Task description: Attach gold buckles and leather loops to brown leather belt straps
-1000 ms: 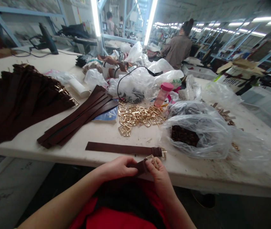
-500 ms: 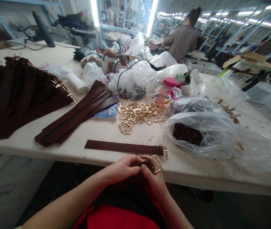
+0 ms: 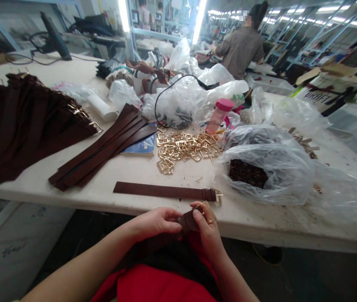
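Observation:
Just off the table's front edge, my right hand pinches a brown leather belt close to its gold buckle, thumb on top. My left hand is closed on the same belt a little to the left, fingertips at the strap; the rest of the strap drops dark into my lap. On the table ahead lies another brown belt, flat, its gold buckle at the right end. Beyond that is a heap of loose gold buckles.
Brown straps lie stacked on the left, beside a large pile of buckled belts. An open plastic bag of small dark pieces sits right. Behind stand a pink-lidded bottle and crumpled plastic bags. A person works farther back.
My hands have moved apart along the belt: the left slid slightly left, the right now grips nearer the buckle. More of the strap shows between them.

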Available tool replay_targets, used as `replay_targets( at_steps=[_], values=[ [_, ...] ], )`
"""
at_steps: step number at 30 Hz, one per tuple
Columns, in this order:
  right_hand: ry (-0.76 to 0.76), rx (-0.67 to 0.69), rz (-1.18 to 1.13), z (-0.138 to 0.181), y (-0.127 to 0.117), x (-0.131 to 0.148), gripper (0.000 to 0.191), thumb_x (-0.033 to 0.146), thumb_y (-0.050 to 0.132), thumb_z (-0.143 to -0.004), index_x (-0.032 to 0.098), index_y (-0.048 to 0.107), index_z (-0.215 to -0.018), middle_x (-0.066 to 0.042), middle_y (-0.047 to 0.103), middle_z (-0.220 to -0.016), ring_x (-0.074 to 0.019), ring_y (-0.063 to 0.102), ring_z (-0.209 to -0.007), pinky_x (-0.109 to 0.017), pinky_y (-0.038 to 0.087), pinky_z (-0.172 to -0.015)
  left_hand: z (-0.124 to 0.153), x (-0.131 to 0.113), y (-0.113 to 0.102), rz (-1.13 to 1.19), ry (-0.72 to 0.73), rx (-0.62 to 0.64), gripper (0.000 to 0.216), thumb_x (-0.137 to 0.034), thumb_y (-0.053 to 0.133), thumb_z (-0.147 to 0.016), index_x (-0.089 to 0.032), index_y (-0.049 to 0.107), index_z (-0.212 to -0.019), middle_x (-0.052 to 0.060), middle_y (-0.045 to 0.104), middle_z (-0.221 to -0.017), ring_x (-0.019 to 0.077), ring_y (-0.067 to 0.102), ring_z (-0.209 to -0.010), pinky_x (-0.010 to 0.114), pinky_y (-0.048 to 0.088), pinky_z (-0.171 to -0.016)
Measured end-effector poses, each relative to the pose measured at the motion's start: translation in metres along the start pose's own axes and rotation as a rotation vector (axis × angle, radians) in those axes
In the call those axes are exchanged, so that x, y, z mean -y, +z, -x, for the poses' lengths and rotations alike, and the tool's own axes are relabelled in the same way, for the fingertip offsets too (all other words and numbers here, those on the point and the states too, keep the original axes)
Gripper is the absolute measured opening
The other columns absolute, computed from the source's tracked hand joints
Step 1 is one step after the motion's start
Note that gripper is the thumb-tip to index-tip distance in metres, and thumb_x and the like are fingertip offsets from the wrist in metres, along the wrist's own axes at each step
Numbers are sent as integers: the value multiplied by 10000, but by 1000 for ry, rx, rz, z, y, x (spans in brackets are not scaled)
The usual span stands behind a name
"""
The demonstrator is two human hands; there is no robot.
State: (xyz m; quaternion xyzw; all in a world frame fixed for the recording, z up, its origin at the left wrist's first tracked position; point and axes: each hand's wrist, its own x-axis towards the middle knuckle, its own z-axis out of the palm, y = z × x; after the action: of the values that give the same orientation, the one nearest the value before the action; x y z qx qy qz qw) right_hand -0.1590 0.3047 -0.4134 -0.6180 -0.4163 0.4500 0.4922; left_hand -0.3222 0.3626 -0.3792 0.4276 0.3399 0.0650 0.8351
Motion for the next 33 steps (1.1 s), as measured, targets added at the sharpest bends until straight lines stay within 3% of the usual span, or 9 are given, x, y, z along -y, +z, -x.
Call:
replay_targets(
  at_steps=[5, 13, 18, 21, 23, 25, 28, 30, 33],
  values=[
    [-55, 65, -6, 10, 5, -7, 131, 316, 484, -817, 245, 567, -890, 0, 556, -834, -167, 507, -804, -268, 399, -721, -8, 9, 5, -66, 55, -173, 295, -221, 602, -639, -128, 638, -917, 11, 652, -770, 134, 570, -683, 263, 437, -696],
    [0, 172, -88, 21, 10, -14, 120, 300, 500, -809, 237, 586, -865, 1, 581, -833, -175, 530, -845, -279, 406, -784, -11, 20, 7, -180, 164, -76, 377, -191, 568, -671, -137, 602, -1043, 34, 645, -908, 162, 571, -807, 249, 431, -720],
    [5, 158, -29, 25, 7, -17, 259, 370, 422, -853, 247, 598, -999, -35, 596, -1010, -204, 521, -986, -321, 388, -875, -7, 15, 8, -311, 127, -147, 553, -244, 552, -709, -141, 424, -1237, 21, 626, -820, 127, 546, -659, 215, 396, -572],
    [-33, 90, 35, 20, -3, -11, 336, 400, 366, -874, 225, 575, -1072, -51, 597, -1047, -206, 530, -983, -337, 401, -862, 5, -6, 4, -578, 68, -150, 549, -315, 560, -722, -181, 429, -1238, 17, 631, -859, 152, 562, -719, 234, 407, -610],
    [-52, 2, 101, 10, -14, -4, 344, 404, 378, -869, 205, 565, -1078, -55, 607, -1017, -199, 548, -935, -330, 422, -820, 13, -23, -2, -768, 39, -126, 409, -340, 571, -716, -202, 543, -1099, 16, 635, -925, 174, 572, -808, 246, 416, -675],
    [-119, -82, 209, -5, -26, 3, 324, 393, 406, -860, 194, 573, -1054, -56, 613, -991, -193, 551, -921, -324, 425, -810, 14, -37, -9, -942, 39, -191, 296, -356, 548, -734, -214, 585, -991, 9, 640, -925, 179, 578, -822, 252, 417, -688],
    [-321, -203, 449, -33, -43, 1, 284, 358, 421, -853, 179, 606, -973, -65, 613, -929, -193, 545, -900, -339, 418, -828, -8, -48, -19, -1207, 170, -396, 222, -345, 480, -792, -232, 593, -947, 7, 643, -889, 179, 582, -812, 262, 415, -688],
    [-423, -332, 639, -49, -52, -11, 286, 344, 423, -847, 157, 620, -938, -88, 601, -925, -210, 533, -910, -372, 404, -855, -32, -48, -22, -1334, 281, -467, 187, -300, 465, -815, -227, 606, -913, 13, 640, -891, 177, 582, -833, 260, 417, -711],
    [-447, -405, 839, -64, -60, -33, 325, 333, 392, -856, 131, 611, -987, -124, 582, -991, -229, 516, -953, -399, 397, -872, -59, -43, -25, -1409, 330, -543, 181, -287, 475, -828, -199, 614, -905, 36, 629, -895, 174, 586, -821, 256, 426, -718]
  ],
)
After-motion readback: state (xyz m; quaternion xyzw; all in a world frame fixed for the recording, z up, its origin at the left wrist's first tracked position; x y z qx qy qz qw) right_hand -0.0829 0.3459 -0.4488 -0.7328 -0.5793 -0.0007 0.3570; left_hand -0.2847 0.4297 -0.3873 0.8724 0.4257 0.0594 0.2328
